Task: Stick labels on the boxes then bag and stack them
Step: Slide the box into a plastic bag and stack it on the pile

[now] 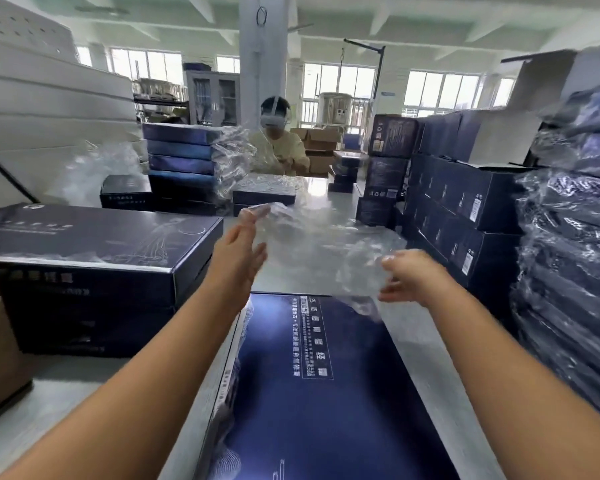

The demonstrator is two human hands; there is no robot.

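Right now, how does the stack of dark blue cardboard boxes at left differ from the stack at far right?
The left stack of dark blue cardboard boxes is bare, with its print plainly showing. The right stack of dark blue boxes is wrapped in crinkled clear plastic that catches glare. The left stack is low, only a few boxes high, while the right stack rises much higher in frame. Both hold flat dark blue cartons.

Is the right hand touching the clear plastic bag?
Touching. The head view shows the right hand gripping the clear plastic bag, whose edge is bunched between its curled fingers.
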